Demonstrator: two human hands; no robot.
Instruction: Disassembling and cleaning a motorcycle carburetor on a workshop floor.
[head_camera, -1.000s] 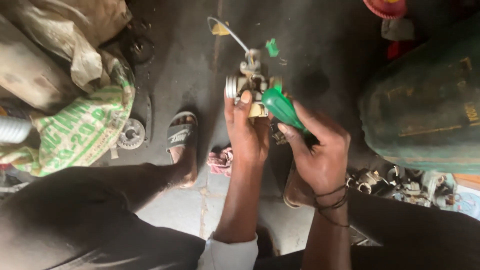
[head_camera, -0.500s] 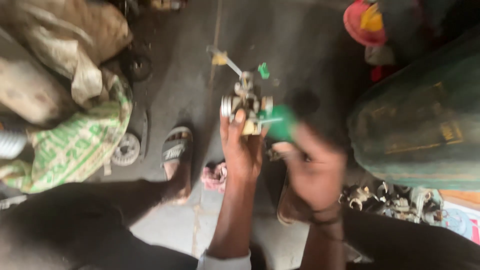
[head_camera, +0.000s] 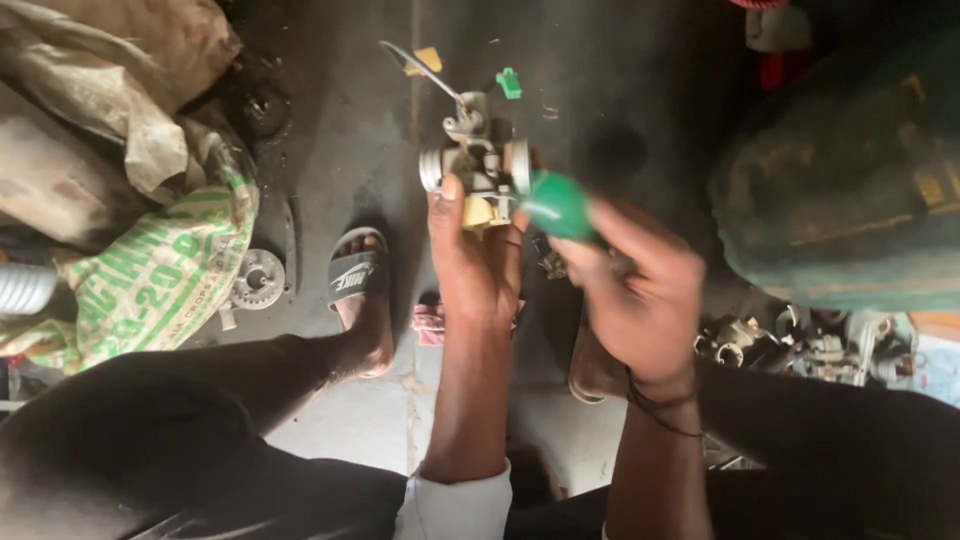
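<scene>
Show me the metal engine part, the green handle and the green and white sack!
metal engine part (head_camera: 478, 165): head view, on its grey body above the left thumb.
green handle (head_camera: 556, 204): head view, on its rounded end.
green and white sack (head_camera: 160, 280): head view, on its printed side.

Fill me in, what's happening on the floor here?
A seated person holds a small metal carburetor up in the left hand. The right hand grips a green-handled tool, blurred, right beside the part. A thin wire sticks out of the top of the carburetor. Below are a sandalled foot on the concrete, a green-and-white sack at left, and loose metal parts at right.
</scene>
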